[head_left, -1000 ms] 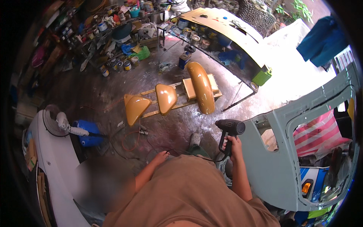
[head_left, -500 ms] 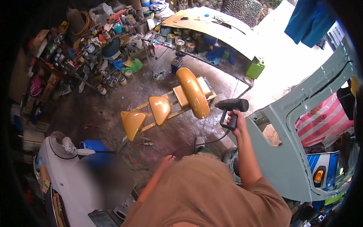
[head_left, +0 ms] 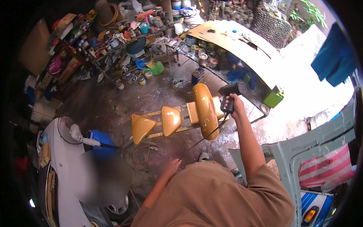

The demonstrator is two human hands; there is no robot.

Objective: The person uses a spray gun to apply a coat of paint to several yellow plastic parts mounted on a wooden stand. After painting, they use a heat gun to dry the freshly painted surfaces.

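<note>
My right hand grips the handle of a black heat gun, raised near the upper right side of a glossy gold curved fender. The gun's nozzle points left, toward the fender's far end. From its handle a dark cord runs down to my left hand, whose fingers are closed around it low in front of me. Two gold side panels, a rounded one and a more triangular one, lie left of the fender on a gold-spattered stand.
A grey-green vehicle body shell stands on my right, a white car on my left. Paint cans sit under a sheet-topped table with a green box at its corner. Cluttered shelves line the far left. A thin hose lies on the floor.
My right hand has moved the heat gun up along the fender toward its far end. The left hand stays low on the cord. The whole view has shifted.
</note>
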